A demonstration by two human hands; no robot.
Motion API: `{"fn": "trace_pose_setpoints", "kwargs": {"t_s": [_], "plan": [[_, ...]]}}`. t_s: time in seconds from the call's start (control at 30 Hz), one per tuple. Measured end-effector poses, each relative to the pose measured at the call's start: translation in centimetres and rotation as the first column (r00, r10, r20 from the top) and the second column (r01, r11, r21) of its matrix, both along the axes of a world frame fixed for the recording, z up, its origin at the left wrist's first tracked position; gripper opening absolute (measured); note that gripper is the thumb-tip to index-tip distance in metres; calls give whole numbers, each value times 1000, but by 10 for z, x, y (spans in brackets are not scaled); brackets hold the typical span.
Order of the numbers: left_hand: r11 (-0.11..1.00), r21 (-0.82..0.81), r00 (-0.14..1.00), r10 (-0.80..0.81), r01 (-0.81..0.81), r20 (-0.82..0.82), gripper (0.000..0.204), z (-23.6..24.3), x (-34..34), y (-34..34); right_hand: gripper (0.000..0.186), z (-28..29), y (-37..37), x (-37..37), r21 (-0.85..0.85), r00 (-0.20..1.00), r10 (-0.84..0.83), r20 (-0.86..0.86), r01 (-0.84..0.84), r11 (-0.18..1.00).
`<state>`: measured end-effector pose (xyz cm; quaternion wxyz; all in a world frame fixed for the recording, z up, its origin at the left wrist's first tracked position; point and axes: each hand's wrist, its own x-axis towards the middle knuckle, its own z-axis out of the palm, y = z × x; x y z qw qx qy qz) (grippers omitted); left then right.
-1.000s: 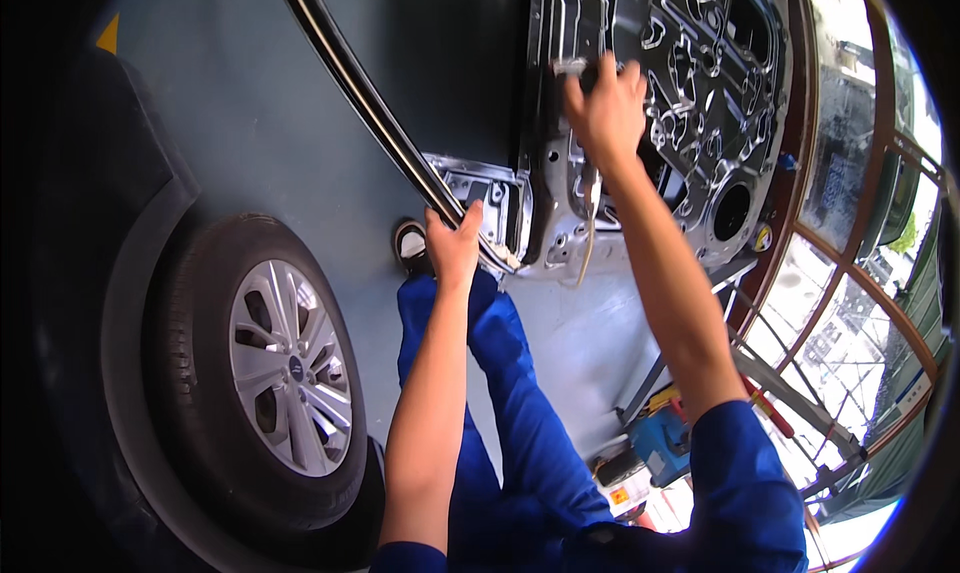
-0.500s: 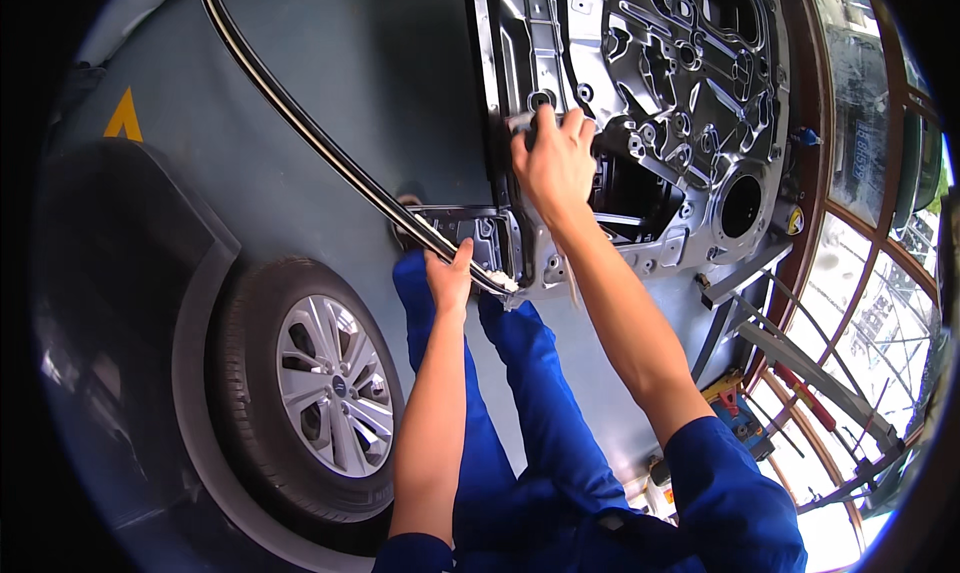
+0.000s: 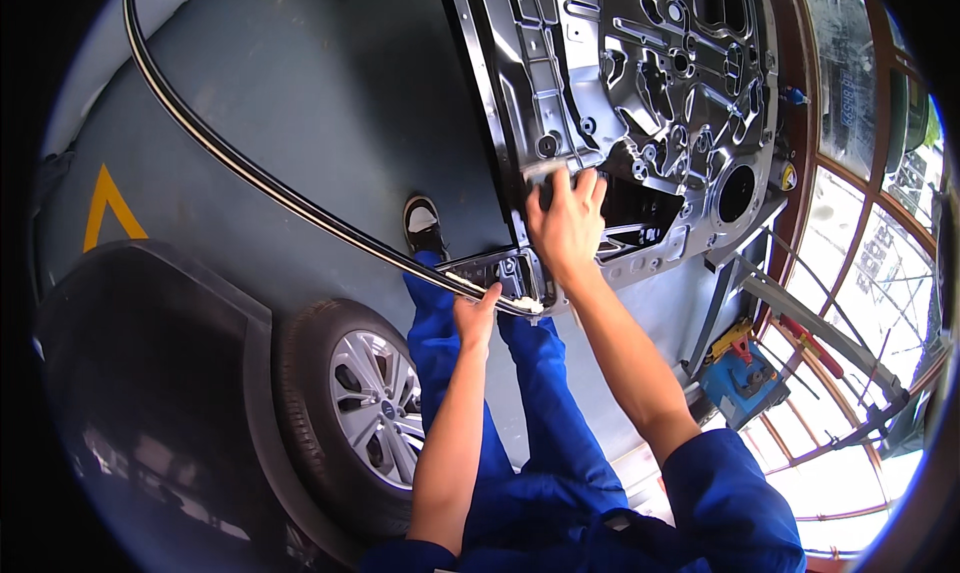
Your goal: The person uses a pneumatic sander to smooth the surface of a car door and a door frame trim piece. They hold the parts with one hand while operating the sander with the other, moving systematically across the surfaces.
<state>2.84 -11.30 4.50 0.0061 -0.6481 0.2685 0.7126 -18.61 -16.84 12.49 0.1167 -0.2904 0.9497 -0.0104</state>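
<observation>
A long, curved black rubber seal strip (image 3: 265,185) with a pale line along it sweeps from the upper left to the lower corner of a bare metal car door (image 3: 620,123). My left hand (image 3: 474,319) grips the strip near that corner, thumb on top. Crumpled white material (image 3: 527,304) sits at the strip's end, beside the thumb. My right hand (image 3: 568,228) is over the door's inner side near its lower left edge, fingers curled. At its fingertips is a pale grey piece (image 3: 545,170), too unclear to name.
A car wheel (image 3: 375,408) and dark bodywork (image 3: 150,373) stand at the lower left. A metal stand (image 3: 800,303) is right of the door, with a blue box of tools (image 3: 740,383) below it. My shoe (image 3: 423,225) is on the grey floor (image 3: 330,93) near the strip.
The view has shifted, so door and wheel appear lower. My right hand has come down slightly along the door, towards the corner. My left hand keeps its grip; the strip's far end has swung left.
</observation>
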Motion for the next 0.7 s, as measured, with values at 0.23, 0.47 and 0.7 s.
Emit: {"fn": "trace_pose_setpoints", "kwargs": {"t_s": [0.23,0.47,0.7], "plan": [[985,-143,992,107,-97,63,26,10,-6,-90,24,-13,-79,-65,-116,995,22,-96,-33,993],[894,-334,937,342,-298,78,31,24,-33,-174,28,11,5,-2,91,997,-45,62,40,995],[898,-339,929,343,-281,138,25,11,-38,-175,25,-8,-52,-38,-27,992,-108,-63,107,994]]}}
